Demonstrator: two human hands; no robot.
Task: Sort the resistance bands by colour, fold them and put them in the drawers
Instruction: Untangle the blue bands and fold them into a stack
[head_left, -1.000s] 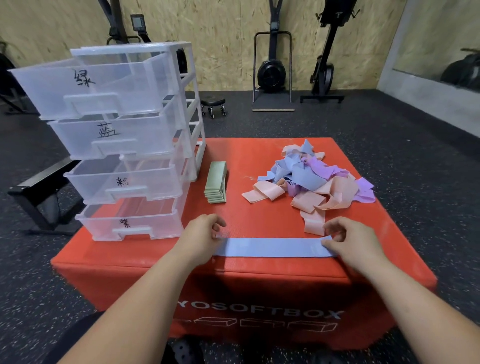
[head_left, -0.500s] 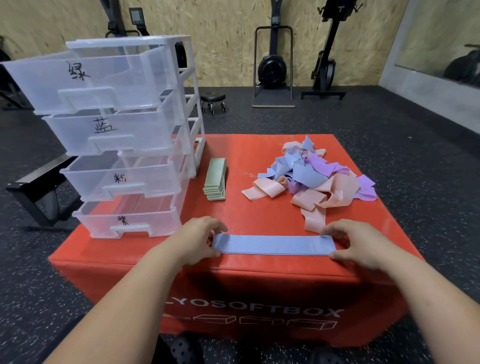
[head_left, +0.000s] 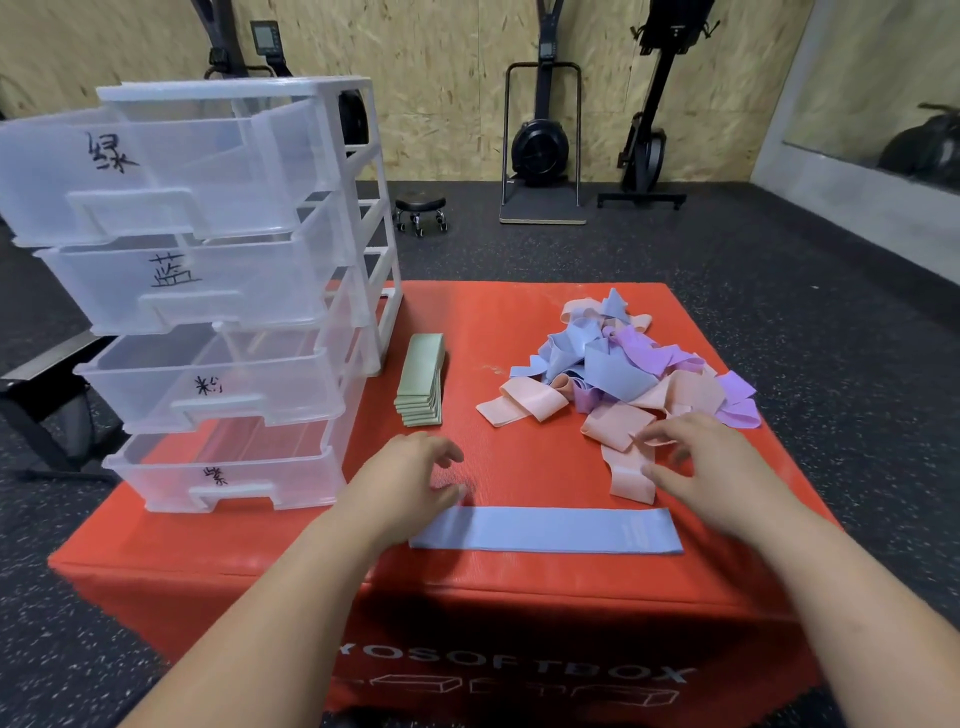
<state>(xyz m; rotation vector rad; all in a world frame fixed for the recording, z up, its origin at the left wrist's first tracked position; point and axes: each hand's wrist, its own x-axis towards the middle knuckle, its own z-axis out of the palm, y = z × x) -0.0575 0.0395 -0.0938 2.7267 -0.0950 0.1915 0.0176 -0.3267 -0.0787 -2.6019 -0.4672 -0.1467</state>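
Left hand (head_left: 410, 483) and right hand (head_left: 711, 467): fingers loosely spread, gripping nothing. Blue band (head_left: 545, 530) lies flat at the near edge of the red soft box (head_left: 519, 322); left wrist overlaps its end, contact unclear. Green stack (head_left: 421, 379) beside drawers (head_left: 208, 291), mixed pile (head_left: 623, 364) behind. Rubber floor, OSB wall.
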